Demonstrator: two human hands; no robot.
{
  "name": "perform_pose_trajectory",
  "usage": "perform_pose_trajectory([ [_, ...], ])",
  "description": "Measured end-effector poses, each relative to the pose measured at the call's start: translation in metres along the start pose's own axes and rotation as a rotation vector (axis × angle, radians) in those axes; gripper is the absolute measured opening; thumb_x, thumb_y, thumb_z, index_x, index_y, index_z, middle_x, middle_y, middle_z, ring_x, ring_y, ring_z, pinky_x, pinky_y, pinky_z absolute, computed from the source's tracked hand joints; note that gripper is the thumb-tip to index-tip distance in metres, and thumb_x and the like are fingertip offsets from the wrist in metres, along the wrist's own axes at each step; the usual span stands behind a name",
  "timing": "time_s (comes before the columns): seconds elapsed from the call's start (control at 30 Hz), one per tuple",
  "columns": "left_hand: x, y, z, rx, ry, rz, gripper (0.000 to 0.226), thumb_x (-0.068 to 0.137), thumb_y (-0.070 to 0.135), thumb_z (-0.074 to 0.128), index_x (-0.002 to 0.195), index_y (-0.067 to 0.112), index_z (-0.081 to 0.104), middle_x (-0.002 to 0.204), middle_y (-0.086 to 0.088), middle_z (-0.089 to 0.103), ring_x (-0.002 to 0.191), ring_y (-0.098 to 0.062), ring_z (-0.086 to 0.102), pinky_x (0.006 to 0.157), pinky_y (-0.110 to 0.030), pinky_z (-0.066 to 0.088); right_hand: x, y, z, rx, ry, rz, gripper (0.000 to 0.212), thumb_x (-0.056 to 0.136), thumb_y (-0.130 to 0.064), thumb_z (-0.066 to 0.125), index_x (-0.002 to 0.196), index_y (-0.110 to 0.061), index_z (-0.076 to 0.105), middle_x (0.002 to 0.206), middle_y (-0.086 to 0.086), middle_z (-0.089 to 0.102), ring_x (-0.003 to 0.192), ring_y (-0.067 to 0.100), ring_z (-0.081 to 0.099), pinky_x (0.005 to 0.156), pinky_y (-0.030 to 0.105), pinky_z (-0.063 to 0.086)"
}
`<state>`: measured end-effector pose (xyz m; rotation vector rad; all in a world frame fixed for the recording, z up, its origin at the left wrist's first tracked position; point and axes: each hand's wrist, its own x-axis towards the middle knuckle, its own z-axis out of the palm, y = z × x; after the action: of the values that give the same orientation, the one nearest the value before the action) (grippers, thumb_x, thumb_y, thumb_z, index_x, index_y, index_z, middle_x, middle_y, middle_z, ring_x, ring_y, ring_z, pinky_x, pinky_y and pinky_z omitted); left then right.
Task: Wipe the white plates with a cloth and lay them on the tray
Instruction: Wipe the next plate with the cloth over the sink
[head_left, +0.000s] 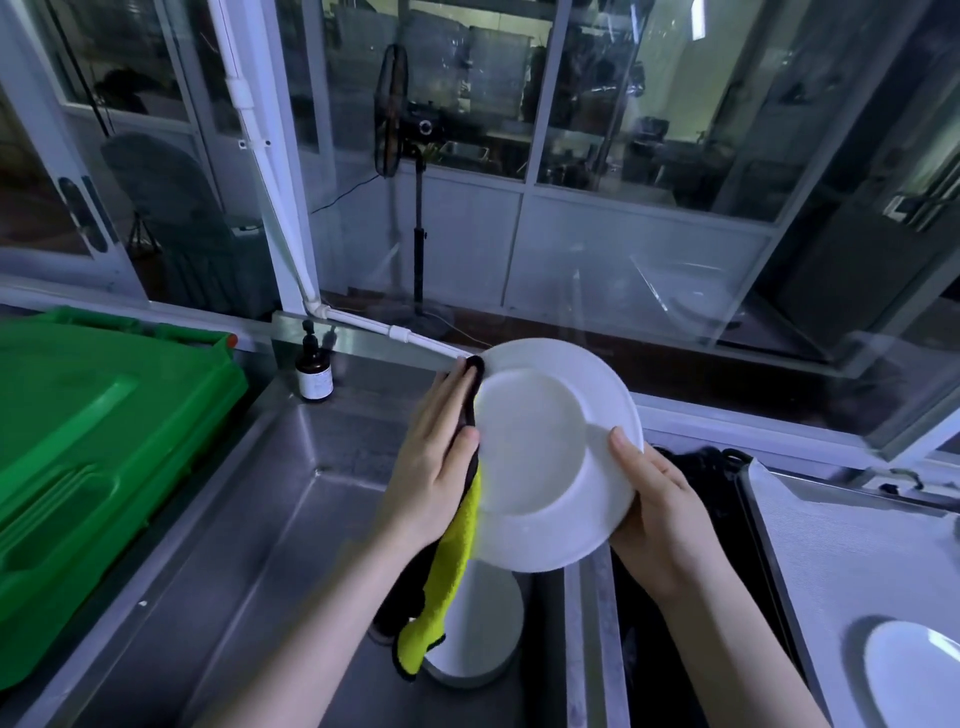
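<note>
— Where was the plate?

— It was in the air above the sink, tilted, with its hollow face toward the person.

— And the hands?

— The right hand gripped the right rim, with the thumb on the face and the fingers behind. The left hand pinched the cloth against the left rim, with the thumb in front and the fingers nearly straight along the edge. The cloth, yellow with a dark side, hung from that hand down toward the sink.

— Were there other plates?

— A second plate lay in the sink, partly hidden by the end of the cloth. A third plate lay on the tray, right of the sink.

— What else?

— Left of the sink stood a green crate. Behind the sink, on the steel bench, stood a brown bottle.
</note>
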<state>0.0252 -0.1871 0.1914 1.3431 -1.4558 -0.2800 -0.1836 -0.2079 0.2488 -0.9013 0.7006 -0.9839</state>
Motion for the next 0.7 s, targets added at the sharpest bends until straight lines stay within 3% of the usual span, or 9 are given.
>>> perform_pose_trajectory([
  [0.13,-0.021,0.015,0.012,0.189,0.054,0.088,0.055,0.098,0.023,0.029,0.152,0.013,0.033,0.162,0.001,0.024,0.152,-0.018,0.015,0.121,-0.049,0.019,0.008,0.002,0.006,0.087,0.010,-0.021,0.051,0.097,-0.037,0.052,0.137,-0.005,0.056,0.134,0.018,0.063,0.125,0.032,0.060,0.105,0.048,0.046],
  [0.3,-0.039,0.047,0.043,0.469,-0.018,0.180,0.059,0.097,0.030,0.035,0.155,0.020,0.029,0.163,0.007,0.020,0.151,-0.016,0.018,0.117,-0.051,0.023,0.012,0.018,0.028,0.275,-0.004,0.035,0.052,0.099,-0.037,0.049,0.139,-0.005,0.053,0.137,0.017,0.061,0.126,0.027,0.060,0.100,0.038,0.052],
  [0.4,-0.025,0.045,0.038,0.489,-0.062,0.227,0.055,0.100,0.030,0.034,0.154,0.020,0.031,0.163,0.007,0.023,0.150,-0.014,0.020,0.117,-0.045,0.026,0.010,0.021,0.028,0.252,0.002,0.024,0.051,0.100,-0.034,0.046,0.141,-0.004,0.051,0.140,0.017,0.059,0.130,0.027,0.057,0.106,0.040,0.045],
  [0.53,-0.010,0.030,0.018,0.339,-0.041,0.141,0.053,0.101,0.030,0.027,0.152,0.017,0.032,0.162,0.003,0.025,0.151,-0.015,0.019,0.121,-0.044,0.021,0.008,0.011,0.021,0.190,0.024,-0.011,0.053,0.094,-0.037,0.058,0.134,-0.002,0.058,0.132,0.022,0.063,0.121,0.033,0.063,0.092,0.040,0.057],
  [0.6,-0.009,0.028,0.015,0.290,-0.039,0.078,0.054,0.101,0.030,0.024,0.153,0.017,0.030,0.162,0.004,0.022,0.152,-0.015,0.015,0.122,-0.044,0.014,0.008,0.009,0.019,0.164,0.044,-0.033,0.053,0.093,-0.039,0.059,0.133,-0.003,0.059,0.130,0.021,0.064,0.120,0.033,0.063,0.093,0.040,0.057],
  [0.7,-0.014,0.035,0.019,0.384,-0.130,0.204,0.054,0.102,0.030,0.024,0.155,0.020,0.028,0.163,0.007,0.019,0.152,-0.014,0.012,0.123,-0.042,0.011,0.005,0.015,0.017,0.158,0.043,-0.025,0.050,0.096,-0.038,0.054,0.135,-0.006,0.059,0.133,0.019,0.063,0.123,0.031,0.062,0.100,0.041,0.053],
])
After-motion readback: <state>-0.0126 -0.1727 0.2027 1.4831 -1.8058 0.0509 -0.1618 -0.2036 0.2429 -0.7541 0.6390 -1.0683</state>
